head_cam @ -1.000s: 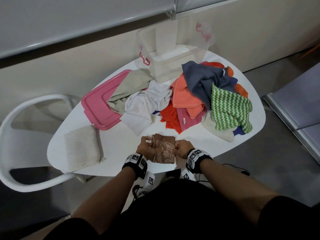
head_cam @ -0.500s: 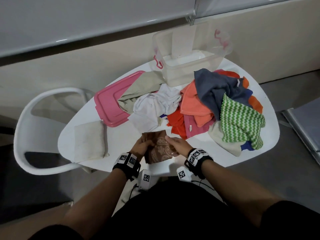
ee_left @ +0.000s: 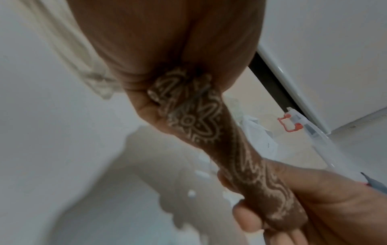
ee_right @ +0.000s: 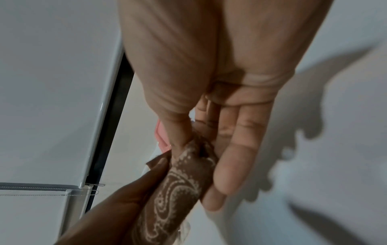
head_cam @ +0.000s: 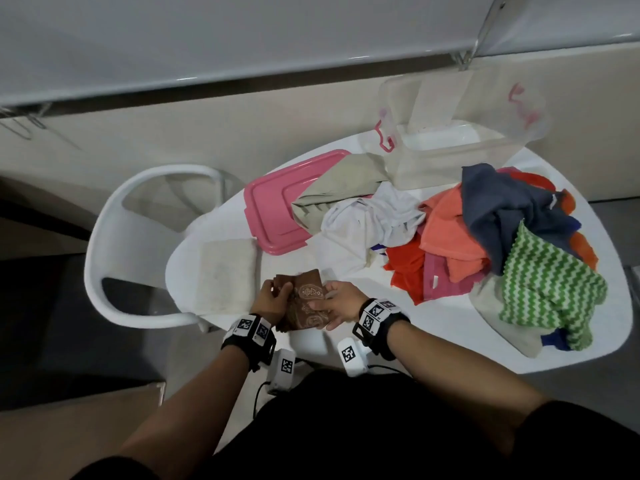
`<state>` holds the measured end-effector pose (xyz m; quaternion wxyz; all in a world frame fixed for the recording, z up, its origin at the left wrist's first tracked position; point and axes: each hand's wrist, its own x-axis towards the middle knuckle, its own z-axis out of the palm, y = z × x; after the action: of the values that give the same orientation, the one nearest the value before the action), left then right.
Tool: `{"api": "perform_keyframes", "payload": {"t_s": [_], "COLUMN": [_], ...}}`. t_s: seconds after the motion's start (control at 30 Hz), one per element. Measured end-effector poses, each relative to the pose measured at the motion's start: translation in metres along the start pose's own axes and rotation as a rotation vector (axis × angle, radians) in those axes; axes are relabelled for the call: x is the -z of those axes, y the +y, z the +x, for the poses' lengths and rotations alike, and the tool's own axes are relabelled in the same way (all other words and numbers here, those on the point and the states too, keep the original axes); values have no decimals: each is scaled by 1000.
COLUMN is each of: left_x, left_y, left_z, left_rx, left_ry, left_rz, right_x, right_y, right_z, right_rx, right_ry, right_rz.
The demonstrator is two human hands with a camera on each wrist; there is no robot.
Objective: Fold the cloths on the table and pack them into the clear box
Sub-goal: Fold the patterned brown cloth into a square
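A folded brown paisley cloth (head_cam: 306, 304) is held just over the table's near edge between both hands. My left hand (head_cam: 282, 289) grips its left side, and in the left wrist view its fingers curl round the brown cloth (ee_left: 188, 116). My right hand (head_cam: 323, 303) pinches the right side, thumb against fingers, on the brown cloth (ee_right: 188, 165). The clear box (head_cam: 460, 133) stands open at the table's far side. A loose pile lies to the right: white cloth (head_cam: 367, 226), coral cloth (head_cam: 446, 230), navy cloth (head_cam: 502, 209), green zigzag cloth (head_cam: 550, 296).
A folded cream cloth (head_cam: 225, 275) lies at the table's left end, just left of my hands. The pink lid (head_cam: 270, 209) sits behind it with a beige cloth (head_cam: 339, 188) draped over it. A white chair (head_cam: 138, 244) stands left of the white table (head_cam: 433, 341).
Both hands have carried the brown cloth leftward, closer to the folded cream cloth. My head view has swung left, so the table now sits further right in frame.
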<state>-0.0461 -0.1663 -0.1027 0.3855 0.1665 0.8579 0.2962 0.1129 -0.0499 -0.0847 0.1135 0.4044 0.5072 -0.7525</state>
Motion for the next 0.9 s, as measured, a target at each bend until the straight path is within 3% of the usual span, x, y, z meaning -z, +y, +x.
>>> {"api": "perform_keyframes", "payload": {"t_s": [0.1,0.2,0.33,0.43,0.53,0.67,0.9], "left_x": [27,54,90,108,118,134,162], "left_y": [2,0,-19,-34,-52,-65,-82], "left_z": [13,31,55,68,75,77,85], "left_rx": [-90,-169,-454,-501,-399,-370,-405], "left_ry": [32,-43,88,-32,-158,-164,-189], "left_rz": [-56,-68,341,656,779,793,800], "right_x": [-20,-35,-45,-60,-71,-86,-120], "right_y": [-21,-32,-40,-42,-28,-10,-28], "right_z": [14,32,46,56,75,94,114], "right_rx": [45,53,180,413,429,420,387], "right_ry": [86,281,539,499,369,299,289], "right_rz": [14,-25,-617,-1117,-1313,-1393,-1425]}}
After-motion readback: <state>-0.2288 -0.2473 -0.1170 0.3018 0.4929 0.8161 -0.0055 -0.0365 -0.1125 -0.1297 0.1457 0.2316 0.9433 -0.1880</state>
